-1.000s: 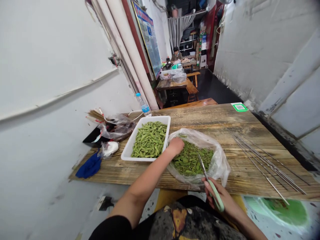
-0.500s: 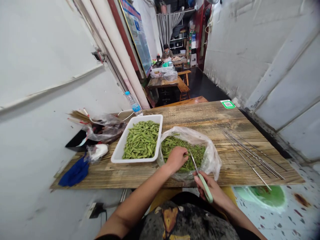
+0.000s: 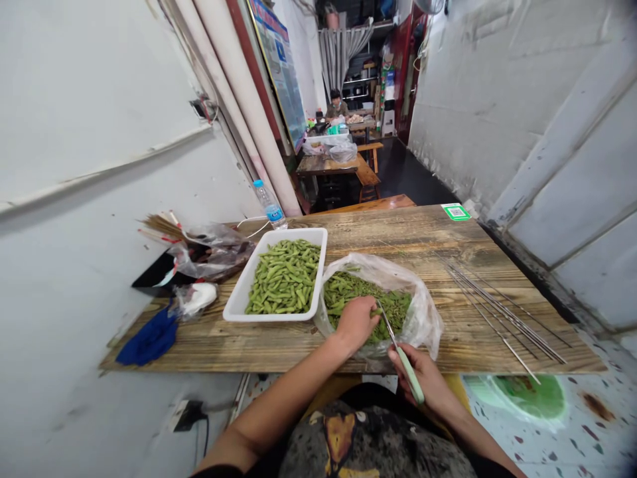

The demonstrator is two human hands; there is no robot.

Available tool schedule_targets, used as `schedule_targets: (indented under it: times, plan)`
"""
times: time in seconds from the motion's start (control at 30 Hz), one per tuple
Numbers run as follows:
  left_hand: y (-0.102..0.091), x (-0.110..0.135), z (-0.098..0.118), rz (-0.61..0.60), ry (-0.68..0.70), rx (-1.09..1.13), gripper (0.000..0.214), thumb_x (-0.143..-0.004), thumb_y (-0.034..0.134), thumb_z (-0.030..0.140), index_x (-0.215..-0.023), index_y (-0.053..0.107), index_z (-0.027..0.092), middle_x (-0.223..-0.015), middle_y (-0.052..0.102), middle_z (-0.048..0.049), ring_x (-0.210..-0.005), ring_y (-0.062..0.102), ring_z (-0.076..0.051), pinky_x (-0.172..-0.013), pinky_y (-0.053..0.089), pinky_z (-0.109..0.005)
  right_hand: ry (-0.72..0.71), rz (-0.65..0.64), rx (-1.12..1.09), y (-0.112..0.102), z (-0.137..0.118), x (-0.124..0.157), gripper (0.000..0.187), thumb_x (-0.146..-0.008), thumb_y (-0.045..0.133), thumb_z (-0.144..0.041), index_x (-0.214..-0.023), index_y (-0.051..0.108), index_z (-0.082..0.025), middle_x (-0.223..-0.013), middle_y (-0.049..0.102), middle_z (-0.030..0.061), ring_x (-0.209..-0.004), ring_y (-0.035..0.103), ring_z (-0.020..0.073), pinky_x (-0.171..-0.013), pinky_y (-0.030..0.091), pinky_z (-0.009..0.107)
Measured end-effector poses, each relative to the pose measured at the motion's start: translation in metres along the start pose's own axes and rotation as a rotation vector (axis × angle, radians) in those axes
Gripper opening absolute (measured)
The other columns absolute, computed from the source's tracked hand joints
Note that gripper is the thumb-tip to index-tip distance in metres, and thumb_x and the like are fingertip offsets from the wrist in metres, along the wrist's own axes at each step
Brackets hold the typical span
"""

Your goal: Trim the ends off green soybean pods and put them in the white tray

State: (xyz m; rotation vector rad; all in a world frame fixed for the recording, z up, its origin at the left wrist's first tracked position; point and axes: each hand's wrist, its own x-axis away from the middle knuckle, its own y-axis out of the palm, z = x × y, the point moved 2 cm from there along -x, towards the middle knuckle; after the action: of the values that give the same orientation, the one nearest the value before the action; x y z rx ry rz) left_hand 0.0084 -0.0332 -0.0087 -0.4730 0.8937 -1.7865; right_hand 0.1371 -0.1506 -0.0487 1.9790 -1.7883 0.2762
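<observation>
Left hand [image 3: 357,324] reaches into the clear plastic bag [image 3: 428,318] just below the centre of the frame, its fingers bent inward beside the tips of the scissors [image 3: 409,377]; whether the fingertips are closed on a pod (they are small and partly turned away) I cannot tell. Right hand [image 3: 421,373], at the lower centre-right, is wrapped round the pale green handle, with the blades slanting up and left over the bag.

Loose green pods and scraps [image 3: 398,307] fill the bag, whose mouth is spread wide around them. Just left of it, the white tray [image 3: 243,290] holds a heap of plump pods [image 3: 284,277], and both stand on the wooden desk [image 3: 388,226].

Thin metal rods [image 3: 532,333] lie slantwise at the right of the frame, and a green-bordered code card [image 3: 456,212] sits at the desk's far right corner. A blue-capped bottle [image 3: 273,211] stands behind the tray; a blue cloth [image 3: 149,338] lies at the lower left. Another person [image 3: 336,106] sits far off, in the upper centre.
</observation>
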Motion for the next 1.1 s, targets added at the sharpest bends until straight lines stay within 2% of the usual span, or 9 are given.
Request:
schedule_targets:
  times: [0.07,0.17,0.27,0.47,0.73,0.8,0.9,1.0,1.1]
  plan:
    - [-0.001,-0.002,-0.003,0.004,-0.129,0.25,0.014,-0.067,0.067,0.018,-0.066,0.054,0.016,-0.061,0.056,0.0007,-0.061,0.054,-0.014,-0.061,0.04,-0.026,-0.018,-0.005,-0.021,0.0,-0.002,0.001,0.044,-0.073,0.062,-0.059,-0.097,0.052,-0.023,-0.048,0.033,-0.0116,-0.035,0.029,0.0054,-0.031,0.028,0.017]
    - [-0.002,-0.005,-0.006,-0.009,-0.346,0.771,0.021,-0.066,0.07,0.027,-0.066,0.053,0.015,-0.06,0.06,0.0002,-0.058,0.059,-0.013,-0.06,0.046,-0.026,-0.01,-0.001,-0.081,0.001,-0.006,0.006,0.048,-0.075,0.061,-0.059,-0.106,0.051,-0.023,-0.059,0.046,-0.0075,-0.044,0.042,0.008,-0.039,0.038,0.019]
    - [-0.004,-0.005,-0.006,0.016,-0.41,1.048,0.026,-0.059,0.075,0.029,-0.065,0.056,0.013,-0.063,0.065,-0.0023,-0.061,0.062,-0.013,-0.065,0.05,-0.027,0.022,-0.013,-0.149,0.004,-0.011,0.013,0.046,-0.078,0.056,-0.06,-0.105,0.053,-0.022,-0.07,0.052,-0.0033,-0.053,0.049,0.0105,-0.047,0.043,0.023]
    - [0.0,0.0,-0.005,0.002,-0.411,1.027,0.026,-0.054,0.078,0.022,-0.076,0.067,0.012,-0.065,0.068,-0.0028,-0.062,0.063,-0.014,-0.069,0.051,-0.028,-0.043,0.015,-0.099,0.004,-0.018,0.015,0.043,-0.08,0.055,-0.058,-0.105,0.053,-0.023,-0.07,0.05,-0.0037,-0.054,0.048,0.0113,-0.048,0.043,0.024]
    - [0.004,0.002,-0.006,0.061,-0.24,0.82,0.015,-0.056,0.075,0.02,-0.067,0.069,0.011,-0.09,0.068,-0.0089,-0.074,0.063,-0.015,-0.072,0.051,-0.026,-0.027,-0.028,-0.06,0.004,-0.008,0.01,0.04,-0.081,0.056,-0.055,-0.103,0.052,-0.022,-0.059,0.043,-0.0077,-0.043,0.039,0.0068,-0.038,0.037,0.018]
    - [0.006,0.004,-0.007,0.033,-0.257,0.816,0.015,-0.056,0.075,0.021,-0.066,0.068,0.011,-0.085,0.068,-0.0082,-0.071,0.063,-0.014,-0.07,0.05,-0.026,-0.025,-0.027,-0.067,0.005,-0.006,0.009,0.04,-0.079,0.058,-0.056,-0.1,0.052,-0.022,-0.056,0.04,-0.0092,-0.039,0.034,0.0054,-0.033,0.034,0.017]
    - [0.006,0.006,-0.01,-0.094,-0.348,0.908,0.02,-0.058,0.075,0.024,-0.068,0.063,0.011,-0.066,0.065,-0.0043,-0.06,0.061,-0.013,-0.065,0.05,-0.027,0.001,-0.027,-0.062,0.004,-0.002,0.005,0.04,-0.076,0.06,-0.057,-0.092,0.052,-0.022,-0.055,0.036,-0.0106,-0.035,0.029,0.0039,-0.028,0.029,0.016]
    - [-0.009,0.001,-0.016,-0.103,-0.441,1.022,0.023,-0.066,0.07,0.026,-0.08,0.057,0.013,-0.066,0.063,-0.0021,-0.056,0.061,-0.012,-0.06,0.049,-0.027,-0.006,-0.03,-0.033,0.002,0.001,0.003,0.041,-0.076,0.061,-0.057,-0.095,0.052,-0.022,-0.054,0.036,-0.0108,-0.035,0.031,0.0046,-0.029,0.032,0.016]
    - [-0.038,-0.011,-0.023,0.088,-0.346,0.944,0.024,-0.075,0.057,0.021,-0.098,0.054,0.015,-0.077,0.063,-0.0017,-0.059,0.058,-0.009,-0.061,0.047,-0.023,-0.027,-0.036,-0.029,-0.001,-0.001,0.005,0.048,-0.075,0.061,-0.058,-0.107,0.051,-0.023,-0.057,0.043,-0.0087,-0.043,0.043,0.0079,-0.038,0.04,0.019]
